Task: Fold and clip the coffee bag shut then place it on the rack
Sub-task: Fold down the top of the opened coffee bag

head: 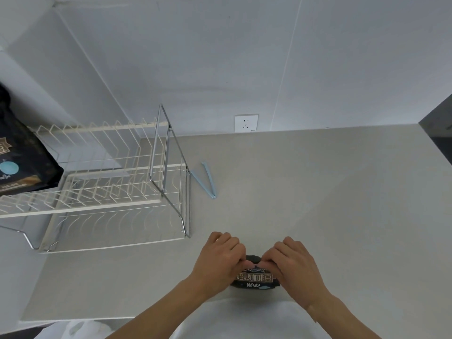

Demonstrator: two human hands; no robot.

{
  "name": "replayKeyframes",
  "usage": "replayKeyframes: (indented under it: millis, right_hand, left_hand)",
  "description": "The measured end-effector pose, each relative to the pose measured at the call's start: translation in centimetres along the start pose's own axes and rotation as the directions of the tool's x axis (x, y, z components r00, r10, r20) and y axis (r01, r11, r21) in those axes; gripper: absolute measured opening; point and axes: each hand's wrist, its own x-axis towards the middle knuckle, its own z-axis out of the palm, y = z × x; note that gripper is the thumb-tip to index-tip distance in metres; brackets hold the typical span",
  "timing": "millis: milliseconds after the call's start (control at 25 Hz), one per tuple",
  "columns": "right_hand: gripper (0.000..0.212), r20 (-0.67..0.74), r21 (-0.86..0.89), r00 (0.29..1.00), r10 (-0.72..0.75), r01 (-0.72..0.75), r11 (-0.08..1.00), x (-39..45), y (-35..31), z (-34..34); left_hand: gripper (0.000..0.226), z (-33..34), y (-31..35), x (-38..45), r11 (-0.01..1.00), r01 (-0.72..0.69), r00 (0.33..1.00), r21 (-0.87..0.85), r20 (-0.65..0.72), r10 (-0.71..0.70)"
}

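A black coffee bag (254,278) with pale lettering stands on the counter near its front edge. My left hand (221,258) and my right hand (292,264) both pinch its top, one at each side, and hide most of the folded upper edge. A light blue bag clip (208,181) lies open in a V shape on the counter, farther back and to the left. The cream wire dish rack (102,182) with a chrome frame stands at the left.
A second black coffee bag (19,155) sits on the rack's upper tier at the far left. A white wall socket (246,123) is on the back wall. The beige counter (318,192) stretches to the right, ending at a dark edge.
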Motion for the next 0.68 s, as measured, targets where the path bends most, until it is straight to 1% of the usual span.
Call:
replayKeyframes:
  millis: [160, 240, 320, 400, 440, 520, 600, 680]
  right_hand:
    - [0.04, -0.039, 0.003, 0.999, -0.029, 0.029, 1.0, 0.1, 1.0, 0.4]
    - [0.043, -0.038, 0.035, 0.999, -0.003, 0.004, 0.999, 0.0, 1.1, 0.5]
    - [0.041, -0.008, 0.087, 0.999, 0.035, -0.035, 0.996, -0.2, 1.0, 0.7]
    - [0.032, 0.058, 0.172, 0.995, 0.075, -0.084, 0.982, -0.6, 1.0, 0.6]
    - [0.024, 0.09, 0.228, 0.991, 0.103, -0.121, 0.966, -0.7, 1.2, 0.4]
    - [0.009, 0.154, 0.352, 0.968, 0.198, -0.241, 0.904, -1.3, 2.0, -0.1]
    - [0.012, 0.228, 0.43, 0.931, 0.284, -0.359, 0.828, -1.8, 2.2, -0.6]
    - [0.018, 0.265, 0.441, 0.908, 0.324, -0.413, 0.797, -1.7, 2.1, -0.7]
  left_hand:
    - [0.048, -0.1, -0.6, 0.2, 0.996, -0.03, 0.999, 0.081, -0.009, 0.031]
    - [0.05, 0.2, -0.8, 0.2, 0.996, -0.049, 0.999, 0.08, -0.01, 0.05]
    - [0.05, 0.4, -1.0, 0.0, 0.997, -0.06, 0.998, 0.051, -0.008, 0.06]
    - [0.042, 0.4, -1.3, -0.5, 0.999, -0.046, 0.999, -0.015, -0.003, 0.046]
    - [0.036, 0.3, -1.6, -0.8, 0.997, -0.023, 1.0, -0.069, -0.002, 0.022]
    - [0.02, 0.1, -2.2, -1.4, 0.98, 0.044, 0.999, -0.196, 0.02, -0.04]
    - [0.007, -0.1, -2.5, -2.3, 0.957, 0.092, 0.995, -0.276, 0.073, -0.074]
    - [0.006, -0.2, -2.6, -2.7, 0.957, 0.11, 0.992, -0.269, 0.087, -0.089]
